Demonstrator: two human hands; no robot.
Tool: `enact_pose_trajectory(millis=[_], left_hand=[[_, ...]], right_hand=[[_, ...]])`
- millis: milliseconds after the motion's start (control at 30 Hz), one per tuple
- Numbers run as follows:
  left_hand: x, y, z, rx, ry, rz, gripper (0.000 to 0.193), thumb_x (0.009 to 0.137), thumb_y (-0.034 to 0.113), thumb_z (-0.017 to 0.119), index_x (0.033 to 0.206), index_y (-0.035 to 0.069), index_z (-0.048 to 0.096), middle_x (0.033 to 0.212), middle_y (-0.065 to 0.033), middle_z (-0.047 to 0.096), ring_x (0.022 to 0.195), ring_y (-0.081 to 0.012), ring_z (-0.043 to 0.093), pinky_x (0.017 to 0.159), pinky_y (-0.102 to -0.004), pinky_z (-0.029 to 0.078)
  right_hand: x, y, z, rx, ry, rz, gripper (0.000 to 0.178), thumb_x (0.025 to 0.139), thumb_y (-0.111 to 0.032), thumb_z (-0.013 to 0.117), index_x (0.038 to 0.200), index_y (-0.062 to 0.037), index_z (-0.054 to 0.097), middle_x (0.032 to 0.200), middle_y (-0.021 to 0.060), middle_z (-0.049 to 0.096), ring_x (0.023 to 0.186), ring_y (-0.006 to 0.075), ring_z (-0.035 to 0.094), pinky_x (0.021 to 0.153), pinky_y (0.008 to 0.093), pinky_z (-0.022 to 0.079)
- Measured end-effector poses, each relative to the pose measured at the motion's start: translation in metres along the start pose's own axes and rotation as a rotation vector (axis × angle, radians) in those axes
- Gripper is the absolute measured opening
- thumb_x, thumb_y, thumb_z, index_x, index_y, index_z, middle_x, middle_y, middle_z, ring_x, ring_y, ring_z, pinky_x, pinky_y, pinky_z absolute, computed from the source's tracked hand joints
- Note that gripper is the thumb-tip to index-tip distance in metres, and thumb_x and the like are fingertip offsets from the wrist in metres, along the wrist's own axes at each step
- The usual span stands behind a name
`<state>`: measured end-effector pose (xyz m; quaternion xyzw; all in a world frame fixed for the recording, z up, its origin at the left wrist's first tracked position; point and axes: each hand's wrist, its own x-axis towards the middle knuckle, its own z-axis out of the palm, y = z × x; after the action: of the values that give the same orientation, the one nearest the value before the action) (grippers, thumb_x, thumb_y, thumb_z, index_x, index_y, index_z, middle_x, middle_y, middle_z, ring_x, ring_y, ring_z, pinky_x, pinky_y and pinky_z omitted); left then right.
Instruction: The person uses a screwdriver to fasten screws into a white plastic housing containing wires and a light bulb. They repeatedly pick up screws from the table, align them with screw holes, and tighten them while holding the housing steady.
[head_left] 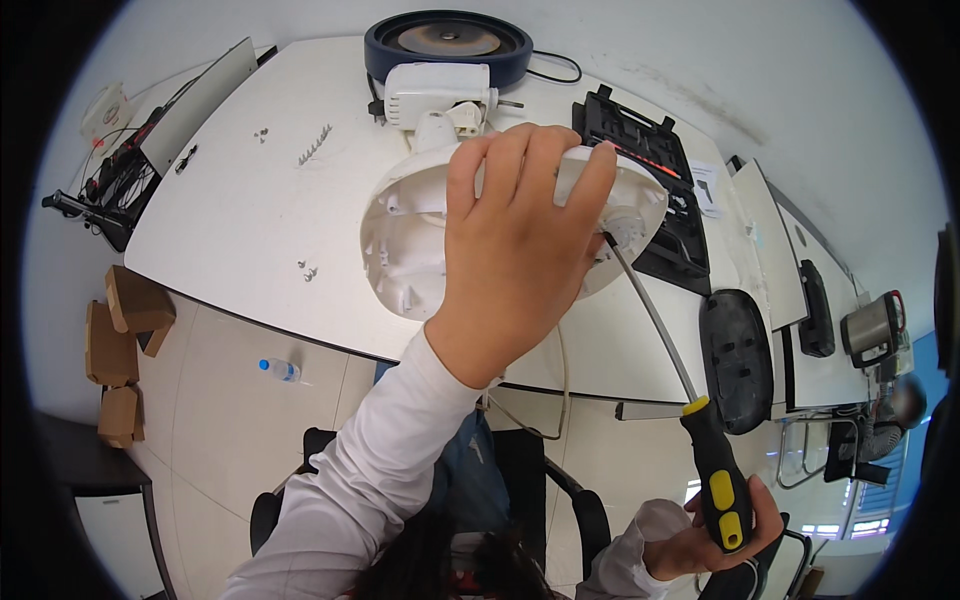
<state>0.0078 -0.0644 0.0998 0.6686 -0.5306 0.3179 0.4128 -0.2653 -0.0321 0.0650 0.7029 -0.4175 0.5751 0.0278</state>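
My left hand [520, 220] lies across a white plastic housing [400, 225], its fingers hooked over the far rim and gripping it. The housing is hollow and turned with its inside toward me; ribs and posts show on its left part, and my hand hides the middle. In my right hand [715, 545], low at the right, is a screwdriver [715, 470] with a black and yellow handle, held near the handle's end. Its long shaft slants up and left into the housing. The tip is by a pale round part [627, 228] inside, close to my left thumb.
Behind the housing stand a white motor unit [430, 88] and a round dark blue base [385, 55]. A black tool case [685, 235] lies open at the right, beside a black oval cover [738, 360]. Small screws [315, 145] lie in groups on the white table [230, 220].
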Motion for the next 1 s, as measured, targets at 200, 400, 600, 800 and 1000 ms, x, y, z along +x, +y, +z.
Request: enact_pose_trajectory(millis=[200,400,600,800,1000], left_hand=[[0.000,0.001,0.001,0.001,0.002,0.001,0.060,0.052,0.017,0.077,0.109,0.016,0.056,0.108,-0.0024,0.050,0.102,-0.0221,0.043,0.091,-0.0392,0.027],[0.001,0.002,0.000,0.007,-0.006,-0.012,0.058,0.053,0.016,0.076,0.108,0.016,0.056,0.107,-0.0022,0.050,0.102,-0.0223,0.043,0.091,-0.0388,0.027],[0.001,0.002,-0.004,-0.039,-0.008,-0.009,0.051,0.056,0.013,0.072,0.104,0.009,0.057,0.105,-0.0047,0.049,0.104,-0.0215,0.043,0.093,-0.0383,0.026],[0.000,0.000,0.000,-0.004,0.000,-0.006,0.059,0.052,0.016,0.077,0.107,0.016,0.057,0.107,-0.0012,0.051,0.102,-0.0216,0.043,0.091,-0.0381,0.027],[0.000,0.000,-0.001,-0.001,0.005,-0.016,0.059,0.051,0.017,0.077,0.107,0.016,0.057,0.107,-0.0012,0.051,0.102,-0.0214,0.043,0.091,-0.0382,0.027]], right_hand=[[0.001,-0.014,-0.005,0.008,-0.130,-0.112,0.047,0.087,-0.051,0.040,0.113,-0.0119,0.043,0.083,0.0090,0.046,0.050,0.0092,0.043,0.041,0.0158,0.034],[0.020,-0.035,-0.004,0.023,-0.314,-0.218,0.016,0.088,-0.025,0.042,0.102,-0.0175,0.045,0.093,0.0165,0.045,0.072,0.0193,0.048,0.054,0.0241,0.037],[0.018,-0.022,-0.015,-0.095,-0.286,-0.360,0.017,0.091,-0.021,0.037,0.102,-0.0201,0.050,0.109,0.0185,0.042,0.093,0.0293,0.048,0.060,0.0309,0.043],[0.038,-0.023,0.004,0.253,-0.221,-0.563,0.025,0.079,-0.002,0.061,0.102,-0.0006,0.051,0.097,0.0175,0.050,0.077,0.0261,0.057,0.066,0.0366,0.050],[0.016,-0.026,0.009,0.130,-0.123,-0.091,0.035,0.090,-0.021,0.037,0.123,-0.0108,0.036,0.105,0.0136,0.052,0.088,0.0183,0.055,0.061,0.0242,0.046]])
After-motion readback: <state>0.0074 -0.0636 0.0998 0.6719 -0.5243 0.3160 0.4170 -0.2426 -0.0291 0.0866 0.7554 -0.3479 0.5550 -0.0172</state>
